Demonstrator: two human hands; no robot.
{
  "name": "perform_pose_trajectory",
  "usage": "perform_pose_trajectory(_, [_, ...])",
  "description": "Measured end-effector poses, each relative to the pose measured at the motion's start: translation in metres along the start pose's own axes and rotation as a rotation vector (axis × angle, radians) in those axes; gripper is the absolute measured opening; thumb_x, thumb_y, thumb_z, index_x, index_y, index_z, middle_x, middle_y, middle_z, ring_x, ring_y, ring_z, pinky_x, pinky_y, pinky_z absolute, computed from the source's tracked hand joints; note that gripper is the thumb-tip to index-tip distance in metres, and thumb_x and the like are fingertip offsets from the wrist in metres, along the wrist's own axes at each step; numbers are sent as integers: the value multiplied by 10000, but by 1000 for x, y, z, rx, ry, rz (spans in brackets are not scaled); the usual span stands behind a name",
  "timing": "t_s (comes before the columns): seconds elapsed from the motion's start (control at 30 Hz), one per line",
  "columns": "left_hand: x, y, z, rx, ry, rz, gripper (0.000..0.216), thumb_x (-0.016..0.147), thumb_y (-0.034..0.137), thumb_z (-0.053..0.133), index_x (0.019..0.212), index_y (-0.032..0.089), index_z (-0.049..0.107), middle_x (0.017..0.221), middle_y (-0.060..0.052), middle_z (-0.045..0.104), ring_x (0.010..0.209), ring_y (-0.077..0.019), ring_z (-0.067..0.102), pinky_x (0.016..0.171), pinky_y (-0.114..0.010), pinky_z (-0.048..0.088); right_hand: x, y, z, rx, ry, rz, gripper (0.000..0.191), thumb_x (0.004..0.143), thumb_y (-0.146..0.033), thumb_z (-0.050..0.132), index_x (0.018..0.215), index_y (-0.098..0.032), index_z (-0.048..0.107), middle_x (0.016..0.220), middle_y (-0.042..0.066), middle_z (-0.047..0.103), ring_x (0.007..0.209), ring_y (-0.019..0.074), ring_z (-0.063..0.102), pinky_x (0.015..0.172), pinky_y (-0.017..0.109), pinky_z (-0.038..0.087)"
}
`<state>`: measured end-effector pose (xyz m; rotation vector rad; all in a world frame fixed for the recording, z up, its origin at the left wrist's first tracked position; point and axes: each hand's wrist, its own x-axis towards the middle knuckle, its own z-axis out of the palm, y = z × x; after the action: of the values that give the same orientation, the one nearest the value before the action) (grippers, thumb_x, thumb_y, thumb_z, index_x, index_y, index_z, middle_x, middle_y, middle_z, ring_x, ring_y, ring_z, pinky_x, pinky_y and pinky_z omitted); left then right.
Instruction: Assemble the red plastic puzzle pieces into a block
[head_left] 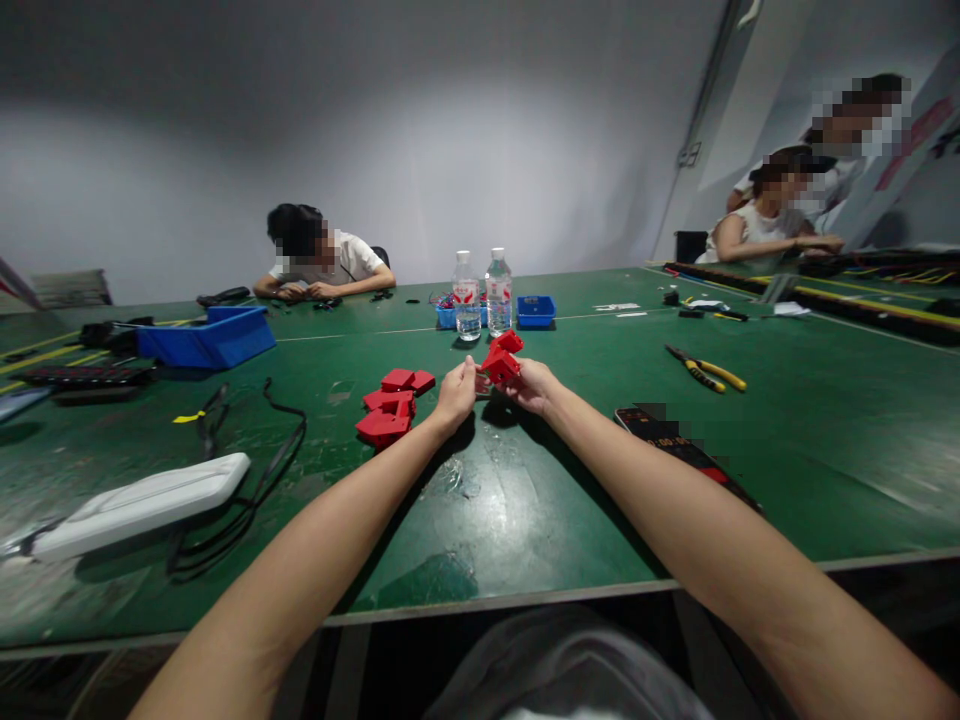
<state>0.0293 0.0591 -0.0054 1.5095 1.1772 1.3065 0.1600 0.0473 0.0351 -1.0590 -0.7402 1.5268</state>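
My right hand [534, 386] grips an angular red plastic part [502, 360] just above the table, its fingers wrapped round the part's lower right side. My left hand [457, 392] is close against the left side of that part, thumb and fingers pinched together. What lies between those left fingertips is too small to make out. Left of my left hand, several similar red plastic parts [386, 425] lie in a loose group on the green table [517, 540].
Two water bottles [498, 295] stand beyond my hands, near a small blue tray [536, 312]. Yellow-black pliers [705, 370] and a phone [682, 450] lie at right. A white device [142, 505], black cable [289, 440] and large blue bin [210, 340] are left. Other people sit across.
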Motion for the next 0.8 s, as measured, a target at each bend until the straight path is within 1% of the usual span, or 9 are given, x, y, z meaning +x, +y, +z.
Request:
perform_pose_trajectory(0.07, [-1,3,-3,149,60,28,391,949,436,334,812,172,588,757,-70,676,695,-181,631,689,-297,490,1,0,-1,1,28,-60,253,930,-111,454,696,-154,541,531,-18,577,430,78,506,483,176,445])
perform_pose_trajectory(0.13, [-4,7,-7,404,102,96,316,936,353,369,820,181,608,840,-90,696,797,-202,636,765,-313,477,1,1,-1,-43,50,-124,219,892,-76,491,694,-149,551,547,-17,591,446,79,522,498,180,455])
perform_pose_trajectory(0.27, [-14,17,-16,993,140,215,283,905,242,385,1031,165,627,1110,-161,660,1102,-275,554,967,-405,391,1,5,-2,-161,72,-214,165,862,-111,580,700,-138,572,567,-8,610,451,72,531,461,169,419])
perform_pose_trajectory(0.33, [-18,18,-17,1186,144,214,325,883,242,427,1131,114,595,1211,-219,601,1211,-329,482,1016,-456,344,3,7,-3,-194,69,-238,155,861,-146,615,710,-135,580,587,-3,621,461,71,538,464,172,422])
perform_pose_trajectory(0.37, [-19,18,-18,1243,145,182,360,877,258,449,1164,83,578,1241,-253,575,1240,-360,458,1025,-480,330,4,8,-3,-210,66,-240,148,859,-150,625,717,-133,583,594,-2,624,463,72,539,466,176,425])
perform_pose_trajectory(0.47, [-20,16,-18,1302,144,33,493,883,363,466,1231,20,531,1303,-338,511,1282,-442,421,1019,-534,320,8,12,-4,-248,60,-220,127,844,-135,644,730,-135,587,593,-1,627,462,77,541,460,180,425])
perform_pose_trajectory(0.53, [-19,15,-18,1306,134,-24,557,887,428,457,1266,23,509,1347,-356,477,1302,-468,405,1016,-552,317,10,14,-5,-256,56,-193,124,844,-141,643,735,-133,585,587,3,628,460,76,541,454,177,421])
perform_pose_trajectory(0.7, [-20,20,-19,1321,65,-27,566,885,448,457,1289,53,500,1390,-343,453,1319,-464,399,1027,-551,310,9,13,-5,-261,38,-145,122,868,-164,617,758,-116,592,570,4,619,439,62,528,449,163,408])
perform_pose_trajectory(0.8, [-23,25,-19,1327,26,-2,536,885,406,468,1282,47,499,1318,-335,516,1261,-446,462,1002,-524,342,5,11,-3,-249,39,-122,135,867,-165,620,745,-114,592,561,3,612,421,56,515,429,156,385])
